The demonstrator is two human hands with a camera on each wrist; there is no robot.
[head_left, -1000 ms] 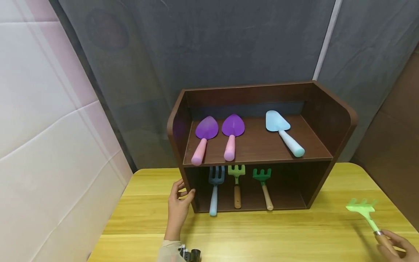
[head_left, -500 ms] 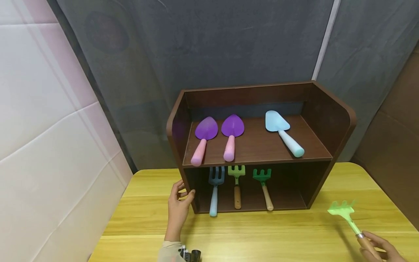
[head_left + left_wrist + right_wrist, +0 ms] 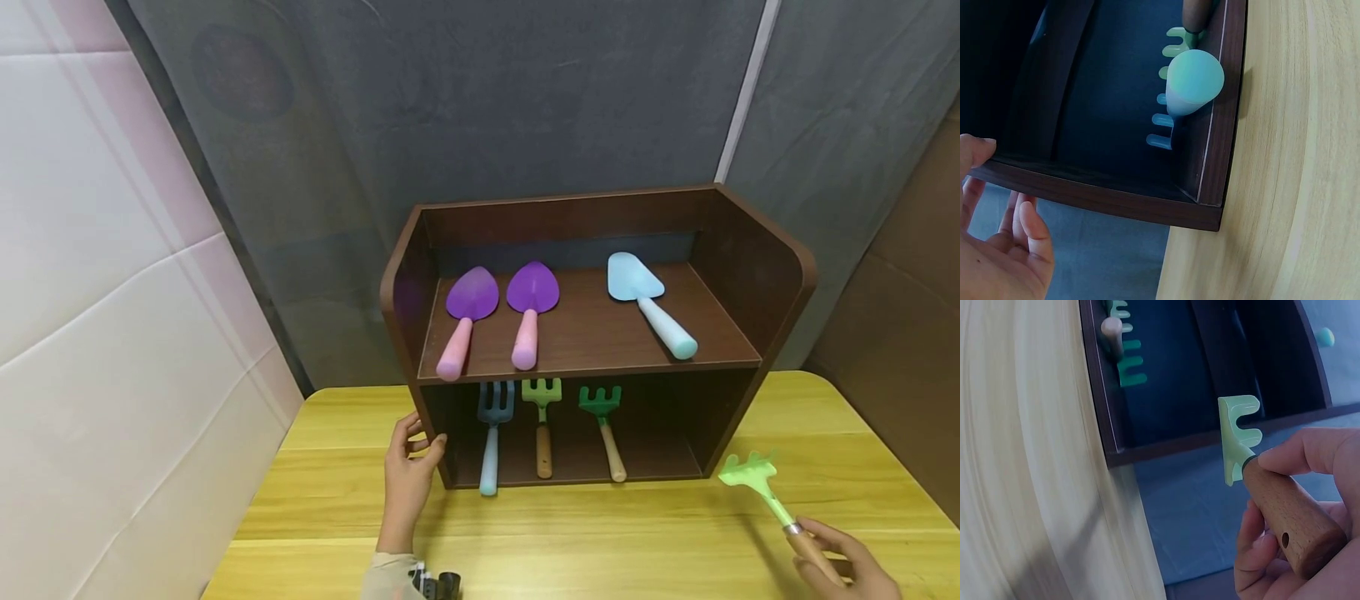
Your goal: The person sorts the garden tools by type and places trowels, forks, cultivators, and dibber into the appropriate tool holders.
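My left hand [image 3: 408, 483] grips the left side panel of a dark brown two-tier shelf [image 3: 570, 346]; in the left wrist view the thumb [image 3: 975, 150] lies inside the panel and the fingers outside. To the right of the shelf, my right hand [image 3: 855, 567] holds a light green hand rake [image 3: 750, 475] by its wooden handle [image 3: 1291, 519], prongs pointing away and raised above the table. On the lower tier lie a blue hand fork [image 3: 490, 458], a yellow-green rake [image 3: 543, 450] and a dark green rake [image 3: 611, 446], handles toward the front.
Two purple trowels [image 3: 534, 287] with pink handles and a light blue trowel [image 3: 633, 279] lie on the upper tier. The shelf stands on a yellow wooden table [image 3: 585, 542]. A grey curtain [image 3: 525, 100] hangs behind, a white wall [image 3: 112, 250] at left.
My right hand has moved left with the light green rake, nearer the shelf's right side. The left hand stays on the side panel.
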